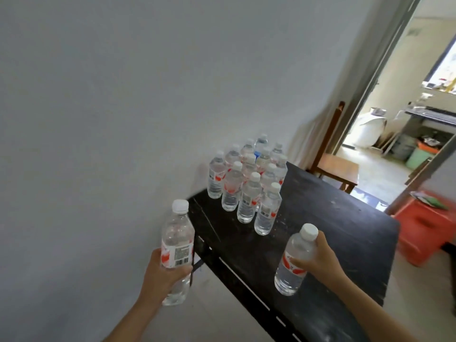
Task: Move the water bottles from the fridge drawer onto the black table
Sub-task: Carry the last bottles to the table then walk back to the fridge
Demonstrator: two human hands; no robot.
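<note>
The person is showing two bare forearms, uncovered along their visible length, with a bare left hand and right hand.

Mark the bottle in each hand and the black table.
left-hand bottle (176, 254): head view, on its label.
right-hand bottle (301, 246): head view, on its clear shoulder.
black table (333, 225): head view, on the bare top.

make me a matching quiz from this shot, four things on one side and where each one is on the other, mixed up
Things:
1 left-hand bottle
2 right-hand bottle
3 bottle cluster
4 red stool

Places:
A standing at the black table's far end
B on the floor right of the table
C held over the table top
D held beyond the table's left edge

Pairs: 1-D; 2-C; 3-A; 4-B
</note>
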